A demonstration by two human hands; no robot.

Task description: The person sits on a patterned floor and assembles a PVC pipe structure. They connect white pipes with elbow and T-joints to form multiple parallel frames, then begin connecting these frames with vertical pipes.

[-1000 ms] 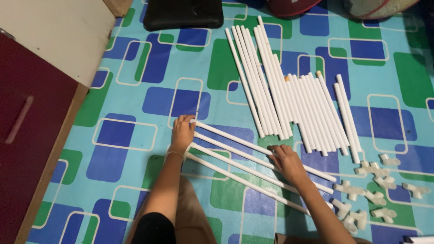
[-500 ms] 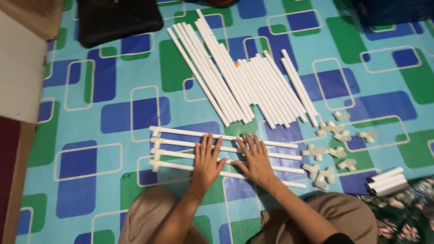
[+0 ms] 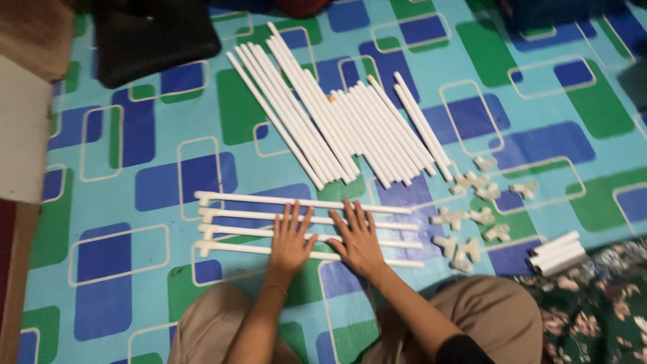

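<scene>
1. On the floor lies a patterned mat [image 3: 168,182] in blue and green.
2. A fan of loose white pipes [image 3: 337,121] lies near its far edge.
3. Four parallel white pipes [image 3: 236,222] lie just in front of the knees.
4. Left hand [image 3: 291,241] and right hand [image 3: 358,239] press flat on them, fingers spread, grip unclosed.
5. Small white connectors [image 3: 472,216] sit to the right.

A home, by the look of it: a patterned blue-and-green floor mat [image 3: 168,182], a flowered cloth [image 3: 593,303] and wooden furniture [image 3: 20,135] at the side.
</scene>
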